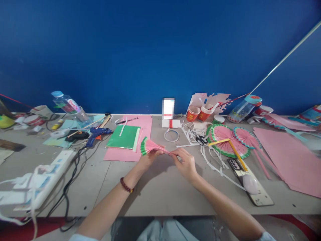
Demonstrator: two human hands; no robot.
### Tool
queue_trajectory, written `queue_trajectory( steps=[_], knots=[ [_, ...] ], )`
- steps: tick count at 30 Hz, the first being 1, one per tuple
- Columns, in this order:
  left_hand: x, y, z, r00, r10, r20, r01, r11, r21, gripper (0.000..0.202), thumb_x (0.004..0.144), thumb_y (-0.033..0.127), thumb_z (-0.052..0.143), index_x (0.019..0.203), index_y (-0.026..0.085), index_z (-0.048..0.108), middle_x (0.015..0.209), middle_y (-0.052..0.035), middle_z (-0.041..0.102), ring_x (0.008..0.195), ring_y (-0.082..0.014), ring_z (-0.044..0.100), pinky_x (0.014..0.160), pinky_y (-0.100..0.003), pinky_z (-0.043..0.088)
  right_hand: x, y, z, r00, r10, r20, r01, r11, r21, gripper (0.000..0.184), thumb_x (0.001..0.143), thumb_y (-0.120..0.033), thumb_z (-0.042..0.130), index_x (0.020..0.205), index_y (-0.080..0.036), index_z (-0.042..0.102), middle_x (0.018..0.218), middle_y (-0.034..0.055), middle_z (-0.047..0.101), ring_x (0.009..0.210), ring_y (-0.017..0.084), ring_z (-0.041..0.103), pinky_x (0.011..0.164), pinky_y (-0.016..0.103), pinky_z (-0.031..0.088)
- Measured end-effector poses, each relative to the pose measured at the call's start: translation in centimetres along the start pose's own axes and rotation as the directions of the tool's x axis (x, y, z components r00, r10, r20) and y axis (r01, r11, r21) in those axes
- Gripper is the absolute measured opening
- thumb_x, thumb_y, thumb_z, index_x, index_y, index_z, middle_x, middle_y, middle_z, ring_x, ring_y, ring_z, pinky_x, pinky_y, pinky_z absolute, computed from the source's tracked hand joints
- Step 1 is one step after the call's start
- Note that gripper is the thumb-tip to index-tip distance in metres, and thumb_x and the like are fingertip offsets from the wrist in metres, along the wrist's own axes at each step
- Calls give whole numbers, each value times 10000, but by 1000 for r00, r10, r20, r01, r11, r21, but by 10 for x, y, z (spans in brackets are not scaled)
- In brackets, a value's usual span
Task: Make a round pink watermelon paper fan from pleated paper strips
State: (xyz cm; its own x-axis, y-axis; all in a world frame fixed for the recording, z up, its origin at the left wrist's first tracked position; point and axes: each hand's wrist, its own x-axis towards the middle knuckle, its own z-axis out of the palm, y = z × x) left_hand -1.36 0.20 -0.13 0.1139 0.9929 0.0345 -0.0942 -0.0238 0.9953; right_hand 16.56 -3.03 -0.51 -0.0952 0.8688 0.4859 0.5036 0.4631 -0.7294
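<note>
Between my hands is a pleated paper fan [152, 145], pink with a green-and-white edge, spread at its left end and gathered narrow to the right. My left hand [153, 156] is closed around its middle, the thumb along the lower side. The narrow end is pinched between the thumb and fingers of my right hand [184, 163]. Both hands are above the grey table [150, 197]. Just left of the fan, a green pack of paper [124, 136] lies on a pink sheet [110, 155].
On the right are finished watermelon-patterned fans [222, 134], scissors [200, 140], white paper strips [209, 160], a phone [262, 195] and pink paper [288, 157]. Red paper cups [192, 114] stand at the back. To the left are a blue glue gun [96, 134] and a power strip [54, 179].
</note>
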Motion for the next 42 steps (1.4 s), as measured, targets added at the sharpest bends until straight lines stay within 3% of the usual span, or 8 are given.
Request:
queue_trajectory(
  steps=[5, 12, 18, 21, 26, 35, 39, 42],
  knots=[
    [2, -7, -6, 998, 11, 56, -4, 993, -118, 385, 678, 481, 684, 946, 205, 667, 879, -60, 677, 757, -189, 616, 801, -382, 489, 3, 1, -2, 1000, 5, -21, -5, 1000, -10, 202, 884, -268, 489, 854, -229, 684, 768, 51, 664, 752, 184, 594, 710, 309, 473],
    [9, -12, -7, 997, -49, -57, 30, 958, -285, 363, 576, 478, 763, 731, 182, 622, 759, -8, 656, 679, -130, 589, 711, -307, 480, 3, 13, 1, 997, 17, 70, -14, 999, -50, 206, 841, -371, 567, 940, -233, 684, 842, 67, 680, 825, 214, 593, 783, 352, 463],
    [7, -12, -9, 992, 31, -118, -40, 996, -75, 303, 640, 447, 734, 720, 173, 631, 736, -29, 665, 745, -170, 617, 754, -330, 486, 5, 8, -5, 988, 91, 128, -106, 988, 110, 362, 876, -422, 472, 1140, -212, 601, 1045, 91, 667, 941, 215, 606, 835, 346, 467],
    [3, -7, -4, 995, 47, -92, -45, 999, 14, 271, 596, 417, 772, 680, 187, 655, 723, -36, 671, 734, -194, 623, 741, -345, 499, 7, 5, -5, 987, 67, 147, -81, 992, 92, 340, 805, -421, 586, 1073, -217, 630, 1038, 83, 666, 937, 217, 601, 831, 349, 465],
    [-5, -1, 6, 1000, 15, -6, -15, 996, -86, 262, 582, 421, 779, 640, 189, 671, 747, -52, 681, 753, -227, 637, 725, -360, 517, 5, 6, 3, 985, 16, 171, -26, 998, 56, 187, 767, -340, 642, 901, -212, 665, 820, 55, 672, 795, 196, 603, 739, 317, 468],
    [-4, -3, 6, 984, -91, 155, 111, 986, -123, 321, 569, 339, 789, 825, 168, 698, 941, -82, 682, 757, -181, 630, 707, -320, 520, 6, 8, 3, 963, 252, 98, -262, 959, 108, 164, 794, -299, 565, 776, -186, 682, 680, 22, 657, 637, 162, 599, 648, 277, 466],
    [-1, -6, 1, 996, -21, 83, 33, 989, -144, 421, 554, 296, 808, 942, 182, 689, 946, -60, 680, 863, -184, 617, 823, -325, 482, 6, 9, 4, 956, 281, 85, -290, 951, 112, 170, 779, -306, 576, 767, -188, 698, 661, 22, 655, 640, 163, 594, 639, 271, 462],
    [2, -11, -1, 1000, 16, -13, -18, 987, -159, 284, 586, 331, 788, 806, 173, 704, 856, -47, 686, 847, -186, 615, 819, -321, 472, 7, 9, 5, 958, 256, 131, -270, 957, 103, 171, 787, -310, 570, 776, -198, 699, 679, 23, 659, 651, 159, 589, 638, 267, 459]
  ],
)
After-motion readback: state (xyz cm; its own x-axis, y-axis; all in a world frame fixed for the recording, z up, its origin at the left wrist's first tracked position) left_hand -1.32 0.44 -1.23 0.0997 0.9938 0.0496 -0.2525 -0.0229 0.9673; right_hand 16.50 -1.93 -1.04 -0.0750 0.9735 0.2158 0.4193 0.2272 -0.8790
